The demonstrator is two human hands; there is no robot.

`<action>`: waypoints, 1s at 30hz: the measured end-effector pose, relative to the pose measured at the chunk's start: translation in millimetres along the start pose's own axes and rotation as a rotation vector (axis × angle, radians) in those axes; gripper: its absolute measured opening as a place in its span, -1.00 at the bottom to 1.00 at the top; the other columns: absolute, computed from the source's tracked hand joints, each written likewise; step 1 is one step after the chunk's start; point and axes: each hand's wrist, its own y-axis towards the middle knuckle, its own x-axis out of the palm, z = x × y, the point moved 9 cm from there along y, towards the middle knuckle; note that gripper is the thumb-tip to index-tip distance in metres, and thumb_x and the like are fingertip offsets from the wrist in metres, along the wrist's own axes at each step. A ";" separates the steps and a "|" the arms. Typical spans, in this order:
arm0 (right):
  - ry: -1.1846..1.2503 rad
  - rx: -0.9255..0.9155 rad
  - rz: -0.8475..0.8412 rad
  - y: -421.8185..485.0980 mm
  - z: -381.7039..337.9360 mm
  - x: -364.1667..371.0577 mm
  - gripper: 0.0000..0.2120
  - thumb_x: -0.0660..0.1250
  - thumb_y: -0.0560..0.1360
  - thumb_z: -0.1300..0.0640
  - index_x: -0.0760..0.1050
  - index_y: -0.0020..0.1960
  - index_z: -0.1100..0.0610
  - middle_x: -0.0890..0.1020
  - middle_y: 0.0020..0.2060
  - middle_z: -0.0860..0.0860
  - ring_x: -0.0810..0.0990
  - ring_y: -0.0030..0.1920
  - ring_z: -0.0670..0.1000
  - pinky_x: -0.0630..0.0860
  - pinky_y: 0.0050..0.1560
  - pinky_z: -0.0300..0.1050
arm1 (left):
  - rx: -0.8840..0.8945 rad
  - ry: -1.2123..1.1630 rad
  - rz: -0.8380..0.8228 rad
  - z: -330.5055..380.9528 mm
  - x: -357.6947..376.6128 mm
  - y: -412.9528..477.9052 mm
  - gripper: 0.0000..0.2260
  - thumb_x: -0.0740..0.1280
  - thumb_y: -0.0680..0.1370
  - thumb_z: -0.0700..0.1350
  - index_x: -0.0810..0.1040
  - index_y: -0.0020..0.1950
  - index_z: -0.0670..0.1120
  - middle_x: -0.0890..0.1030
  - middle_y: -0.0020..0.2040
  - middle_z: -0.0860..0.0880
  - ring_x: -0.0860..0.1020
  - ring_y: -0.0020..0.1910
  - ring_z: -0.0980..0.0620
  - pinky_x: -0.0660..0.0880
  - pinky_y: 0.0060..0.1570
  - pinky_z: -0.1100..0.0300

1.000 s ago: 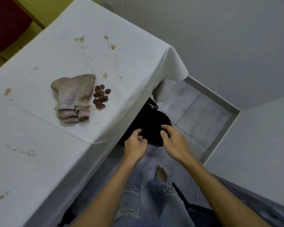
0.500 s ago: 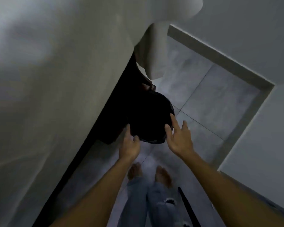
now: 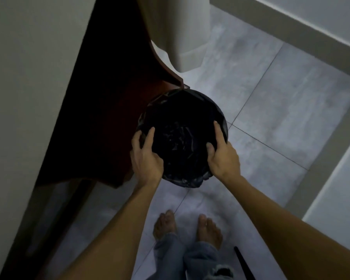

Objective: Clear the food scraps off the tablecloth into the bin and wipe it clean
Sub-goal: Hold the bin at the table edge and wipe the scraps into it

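A round black bin (image 3: 182,126) lined with a crinkled black bag sits on the grey tiled floor beside the table. My left hand (image 3: 146,156) grips its left rim, with fingers hooked over the edge. My right hand (image 3: 222,156) grips the right rim the same way. The white tablecloth (image 3: 34,81) hangs down as a wall on the left, and one corner (image 3: 182,33) of it droops above the bin. The table top, the scraps and the cloth rag are out of view.
A dark reddish wooden table part (image 3: 117,102) stands just left of the bin. My bare feet (image 3: 188,227) are on the tiles below it. A black stick-like object (image 3: 245,263) lies at the bottom right. A white wall and skirting (image 3: 291,31) run along the right.
My view has dropped from the table top down to the floor. Both hands have moved from hovering near the bin to closing on its rim.
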 end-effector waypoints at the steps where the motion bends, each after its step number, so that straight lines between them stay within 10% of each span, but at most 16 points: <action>1: 0.008 0.009 0.018 1.2 0.4 -0.2 -0.39 0.09 0.65 0.09 -0.12 0.59 -0.21 0.58 -0.01 0.20 0.54 -0.15 0.18 0.44 -0.18 -0.04 | 0.042 -0.010 0.046 -0.8 -4.8 -1.8 -0.25 0.23 0.46 -0.48 0.33 0.54 0.13 0.21 0.55 -0.06 0.47 0.27 -0.15 0.53 0.19 0.02; 5: 0.020 0.051 0.016 1.4 -1.2 -6.3 -0.30 0.09 0.59 0.26 -0.11 0.61 -0.13 0.51 -0.27 0.09 0.50 -0.31 0.10 0.46 -0.26 -0.02 | -0.053 -0.078 0.152 -11.9 -17.4 -3.9 -0.32 0.25 0.48 -0.43 0.39 0.50 0.13 0.25 0.46 -0.15 0.49 0.20 -0.17 0.50 0.15 0.09; 9: 0.047 0.034 0.031 -1.2 -3.1 -12.9 -0.26 0.10 0.56 0.34 -0.07 0.61 -0.14 0.49 -0.34 0.05 0.49 -0.37 0.05 0.52 -0.26 0.00 | -0.346 -0.265 -0.143 -33.9 12.0 10.2 -0.37 0.18 0.59 -0.30 0.26 0.54 0.27 0.49 0.28 -0.13 0.56 0.16 -0.17 0.50 0.30 0.00; 14: 0.063 0.041 0.132 -29.3 -9.5 -57.0 -0.23 0.12 0.52 0.42 0.04 0.60 -0.08 0.45 -0.43 0.05 0.41 -0.46 -0.03 0.34 -0.40 -0.17 | -0.300 -0.251 -0.288 -5.2 -13.7 -5.5 -0.30 0.12 0.56 -0.36 0.25 0.51 0.33 0.62 0.14 -0.04 0.65 -0.02 -0.11 0.61 0.14 -0.02; 30: 0.063 -0.022 0.182 -223.3 -160.3 -285.2 -0.18 0.12 0.48 0.44 0.11 0.57 -0.21 0.58 -0.34 0.19 0.50 -0.43 0.13 0.48 -0.35 -0.05 | -0.223 -0.332 -0.319 122.1 -254.8 -153.4 -0.26 0.17 0.53 -0.37 0.12 0.61 0.19 0.45 0.46 -0.08 0.48 0.37 -0.04 0.25 0.32 0.40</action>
